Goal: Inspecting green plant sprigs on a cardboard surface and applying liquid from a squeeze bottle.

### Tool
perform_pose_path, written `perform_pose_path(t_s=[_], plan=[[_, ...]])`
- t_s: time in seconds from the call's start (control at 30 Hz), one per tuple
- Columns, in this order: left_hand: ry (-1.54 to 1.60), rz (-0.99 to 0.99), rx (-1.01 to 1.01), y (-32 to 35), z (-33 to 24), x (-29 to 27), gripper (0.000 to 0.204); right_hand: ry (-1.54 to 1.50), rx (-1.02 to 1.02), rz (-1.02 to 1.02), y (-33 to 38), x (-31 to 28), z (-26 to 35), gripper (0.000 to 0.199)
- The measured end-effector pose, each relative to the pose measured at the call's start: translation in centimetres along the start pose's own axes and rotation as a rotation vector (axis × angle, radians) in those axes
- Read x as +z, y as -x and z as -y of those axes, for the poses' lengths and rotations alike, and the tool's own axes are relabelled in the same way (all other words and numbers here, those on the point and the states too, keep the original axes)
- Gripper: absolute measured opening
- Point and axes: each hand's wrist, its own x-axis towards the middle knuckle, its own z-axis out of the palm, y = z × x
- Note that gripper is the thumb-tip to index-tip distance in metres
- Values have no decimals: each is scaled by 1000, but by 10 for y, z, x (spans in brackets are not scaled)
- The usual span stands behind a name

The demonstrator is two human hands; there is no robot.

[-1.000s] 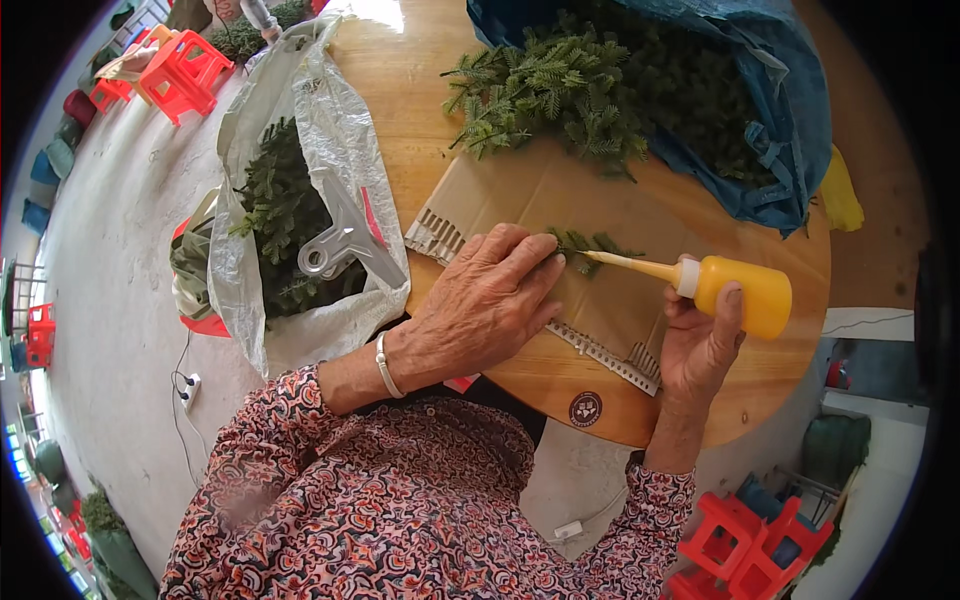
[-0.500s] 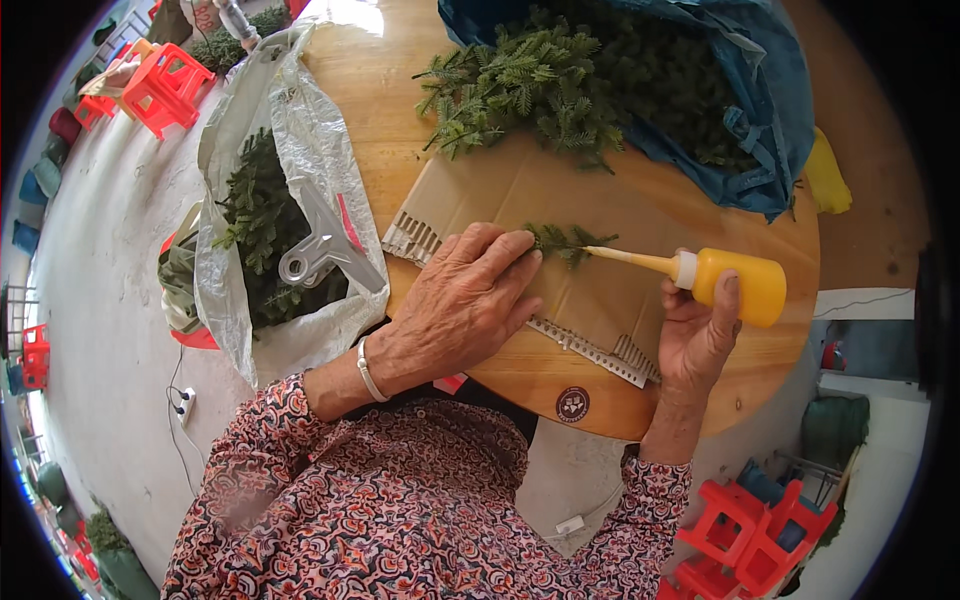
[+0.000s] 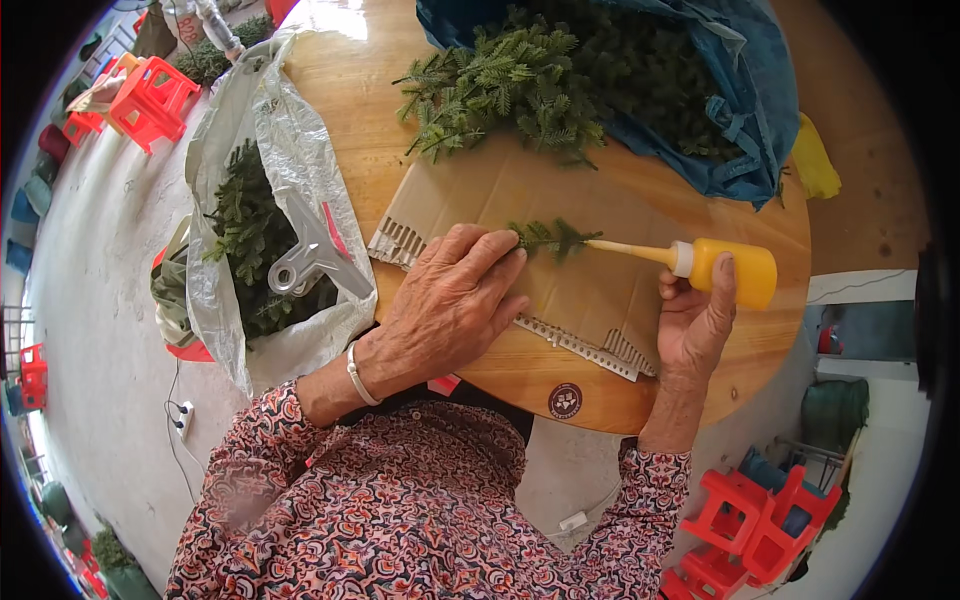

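Note:
My left hand (image 3: 450,290) is closed, its fingertips at the base of a small green fir sprig (image 3: 552,238) held over the cardboard sheet (image 3: 600,290). In my right hand (image 3: 697,315) is a yellow squeeze bottle (image 3: 735,272) with a white collar and a long thin nozzle. The bottle lies nearly level, and its nozzle tip meets the right end of the sprig. My left fingers partly hide the sprig's other end.
Fir branches (image 3: 500,90) spill from a blue bag (image 3: 750,110) at the table's far side. To the left, a whitish plastic bag (image 3: 310,130) holds more sprigs, with a large grey clip (image 3: 315,255) over them. Red stools (image 3: 755,525) stand at lower right.
The whole view has shifted slightly, moving the scene left. Both hands keep their holds, and the nozzle tip stays at the sprig's right end.

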Motion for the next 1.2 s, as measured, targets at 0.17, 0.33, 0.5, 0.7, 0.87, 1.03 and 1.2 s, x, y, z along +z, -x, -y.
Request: perform_pose_path(t_s=[0.17, 0.33, 0.5, 0.7, 0.87, 1.03, 1.2], plan=[[4, 18, -35, -4, -5, -1, 36, -64, -6, -33, -1, 2, 1, 34], [-23, -102, 47, -23, -23, 9, 42, -77, 11, -39, -2, 1, -1, 34], [-69, 144, -25, -27, -22, 18, 54, -74, 1, -64, -3, 1, -1, 34], [-100, 101, 12, -23, -19, 21, 55, -234, 135, -48, -7, -5, 3, 35], [-72, 124, -28, -22, -19, 20, 55, -556, 335, -4, -9, -10, 6, 37], [-57, 113, -32, -21, -18, 22, 55, -30, 56, -92, -13, -15, 2, 36], [-50, 100, -21, -22, -17, 21, 53, -33, 34, -132, -15, -20, 5, 36]])
